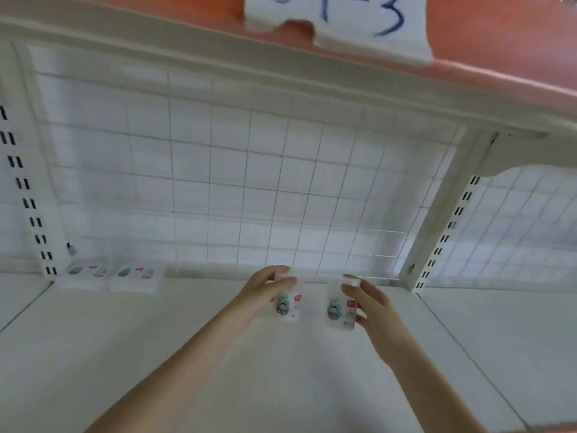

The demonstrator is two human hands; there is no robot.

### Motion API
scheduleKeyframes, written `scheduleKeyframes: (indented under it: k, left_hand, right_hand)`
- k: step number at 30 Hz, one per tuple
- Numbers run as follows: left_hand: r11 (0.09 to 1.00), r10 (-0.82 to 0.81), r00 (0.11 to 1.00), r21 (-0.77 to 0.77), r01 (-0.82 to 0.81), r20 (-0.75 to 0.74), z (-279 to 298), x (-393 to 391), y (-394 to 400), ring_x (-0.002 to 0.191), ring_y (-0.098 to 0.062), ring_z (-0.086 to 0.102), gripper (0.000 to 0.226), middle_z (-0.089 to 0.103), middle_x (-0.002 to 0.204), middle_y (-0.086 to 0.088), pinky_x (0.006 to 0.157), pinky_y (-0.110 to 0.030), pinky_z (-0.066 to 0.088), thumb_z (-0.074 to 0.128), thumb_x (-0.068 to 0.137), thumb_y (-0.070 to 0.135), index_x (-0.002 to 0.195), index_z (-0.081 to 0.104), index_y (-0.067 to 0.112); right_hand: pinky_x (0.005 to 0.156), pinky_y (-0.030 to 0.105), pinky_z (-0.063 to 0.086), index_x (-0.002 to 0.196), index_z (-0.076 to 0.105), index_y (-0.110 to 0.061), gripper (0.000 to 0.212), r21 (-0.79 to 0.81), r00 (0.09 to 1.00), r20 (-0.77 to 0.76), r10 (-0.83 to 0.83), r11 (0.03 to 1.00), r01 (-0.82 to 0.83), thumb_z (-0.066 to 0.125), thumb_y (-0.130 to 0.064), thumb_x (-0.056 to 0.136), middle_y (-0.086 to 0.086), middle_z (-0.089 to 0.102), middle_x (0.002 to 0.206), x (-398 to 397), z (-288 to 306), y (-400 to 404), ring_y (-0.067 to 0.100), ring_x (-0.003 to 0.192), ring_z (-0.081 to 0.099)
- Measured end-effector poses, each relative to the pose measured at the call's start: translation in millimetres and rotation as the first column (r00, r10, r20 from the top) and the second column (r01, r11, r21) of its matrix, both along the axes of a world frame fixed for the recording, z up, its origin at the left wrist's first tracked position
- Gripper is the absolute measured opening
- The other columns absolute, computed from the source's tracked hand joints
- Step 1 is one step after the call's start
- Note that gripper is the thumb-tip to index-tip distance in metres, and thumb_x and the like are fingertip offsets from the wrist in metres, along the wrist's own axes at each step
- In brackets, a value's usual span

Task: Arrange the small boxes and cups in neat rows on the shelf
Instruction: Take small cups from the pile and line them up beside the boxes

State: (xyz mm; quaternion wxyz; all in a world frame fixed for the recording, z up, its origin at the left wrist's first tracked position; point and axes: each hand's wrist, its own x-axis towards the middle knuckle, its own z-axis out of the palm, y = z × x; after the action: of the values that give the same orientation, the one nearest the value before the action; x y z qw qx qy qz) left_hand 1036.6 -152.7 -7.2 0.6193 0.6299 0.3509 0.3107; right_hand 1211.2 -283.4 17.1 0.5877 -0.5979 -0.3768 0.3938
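Now, left hand point(265, 295) fingers gripping one cup point(288, 303), right hand point(373, 307) fingers gripping another cup point(342, 307)

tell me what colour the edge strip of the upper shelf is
Orange-red, on the upper shelf's edge strip behind a handwritten white paper label; head view.

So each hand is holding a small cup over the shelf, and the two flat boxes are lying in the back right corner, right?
Not quite. The head view shows the two flat boxes in the back left corner, by the slotted upright. The rest holds: the left hand and right hand each hold a small cup over the shelf.
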Motion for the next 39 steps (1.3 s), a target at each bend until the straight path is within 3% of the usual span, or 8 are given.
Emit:
scheduleKeyframes:
  k: [5,9,17,22,26,30,35,39]
  left_hand:
    - [0.988,0.145,0.989,0.047,-0.145,0.004,4,18,15,0.097,-0.006,0.056,0.039,0.057,0.107,0.005,0.071,-0.018,0.043,0.07,0.079,0.028,0.114,0.054,0.025]
    - [0.982,0.161,0.987,0.097,-0.159,-0.012,-3,31,23,0.106,-0.012,0.055,0.045,0.059,0.115,0.002,0.079,-0.019,0.043,0.071,0.079,0.021,0.12,0.054,0.019]
    - [0.957,0.232,0.969,0.16,-0.243,0.081,-26,41,24,0.107,-0.005,0.056,0.053,0.059,0.116,0.007,0.076,-0.014,0.046,0.071,0.064,0.036,0.114,0.053,0.03]
    - [0.953,0.225,0.973,0.198,-0.231,0.053,-30,43,33,0.113,-0.009,0.054,0.063,0.058,0.123,0.003,0.089,-0.021,0.044,0.075,0.066,0.039,0.122,0.052,0.023]
    - [0.945,0.237,0.968,0.213,-0.249,0.079,-31,45,33,0.106,-0.004,0.058,0.072,0.061,0.115,0.004,0.082,-0.017,0.046,0.07,0.053,0.05,0.114,0.055,0.016]
    - [0.936,0.259,0.961,0.222,-0.274,0.094,-33,44,34,0.104,-0.002,0.057,0.063,0.061,0.112,0.006,0.082,-0.017,0.046,0.072,0.057,0.044,0.113,0.055,0.017]
    - [0.929,0.275,0.957,0.228,-0.29,0.098,-36,46,36,0.101,0.002,0.056,0.043,0.06,0.109,0.01,0.073,-0.006,0.045,0.074,0.075,0.02,0.112,0.053,0.018]
    - [0.923,0.308,0.946,0.21,-0.323,0.099,-40,47,37,0.109,-0.008,0.056,0.055,0.059,0.114,0.005,0.086,-0.018,0.045,0.075,0.07,0.027,0.118,0.05,0.015]
  right_hand:
    - [0.083,0.032,0.045,0.121,0.055,-0.023,0.038,-0.018,0.999,0.038,0.028,0.999,-0.027,0.063,-0.02,0.084,0.004,0.061,0.114,39,-8,33,0.019,0.101,0.059]
    - [0.069,0.022,0.044,0.123,0.05,-0.021,0.042,-0.001,0.989,0.104,0.105,0.994,-0.106,0.065,-0.016,0.084,0.007,0.056,0.119,45,-20,65,0.016,0.098,0.058]
    - [0.09,0.032,0.048,0.122,0.048,-0.032,0.049,0.075,0.975,0.153,0.158,0.982,-0.171,0.069,-0.014,0.081,0.0,0.057,0.12,44,-47,98,0.018,0.109,0.056]
    - [0.092,0.034,0.049,0.126,0.048,-0.028,0.049,0.094,0.965,0.152,0.214,0.969,-0.23,0.066,-0.013,0.083,0.004,0.058,0.124,53,-52,102,0.019,0.113,0.056]
    - [0.09,0.033,0.051,0.128,0.048,-0.026,0.049,0.109,0.962,0.172,0.21,0.967,-0.231,0.066,-0.013,0.084,0.003,0.058,0.125,53,-55,104,0.017,0.111,0.058]
    - [0.073,0.017,0.051,0.12,0.049,-0.031,0.044,0.146,0.968,0.191,0.162,0.971,-0.191,0.065,-0.01,0.085,-0.005,0.051,0.116,47,-55,105,0.008,0.1,0.061]
    - [0.082,0.025,0.052,0.126,0.049,-0.03,0.048,0.136,0.971,0.204,0.127,0.978,-0.157,0.068,-0.017,0.083,0.003,0.053,0.119,44,-59,107,0.018,0.11,0.057]
    - [0.073,0.016,0.051,0.131,0.045,-0.026,0.053,0.132,0.973,0.214,0.088,0.984,-0.118,0.067,-0.014,0.084,-0.001,0.056,0.116,39,-58,103,0.009,0.103,0.057]
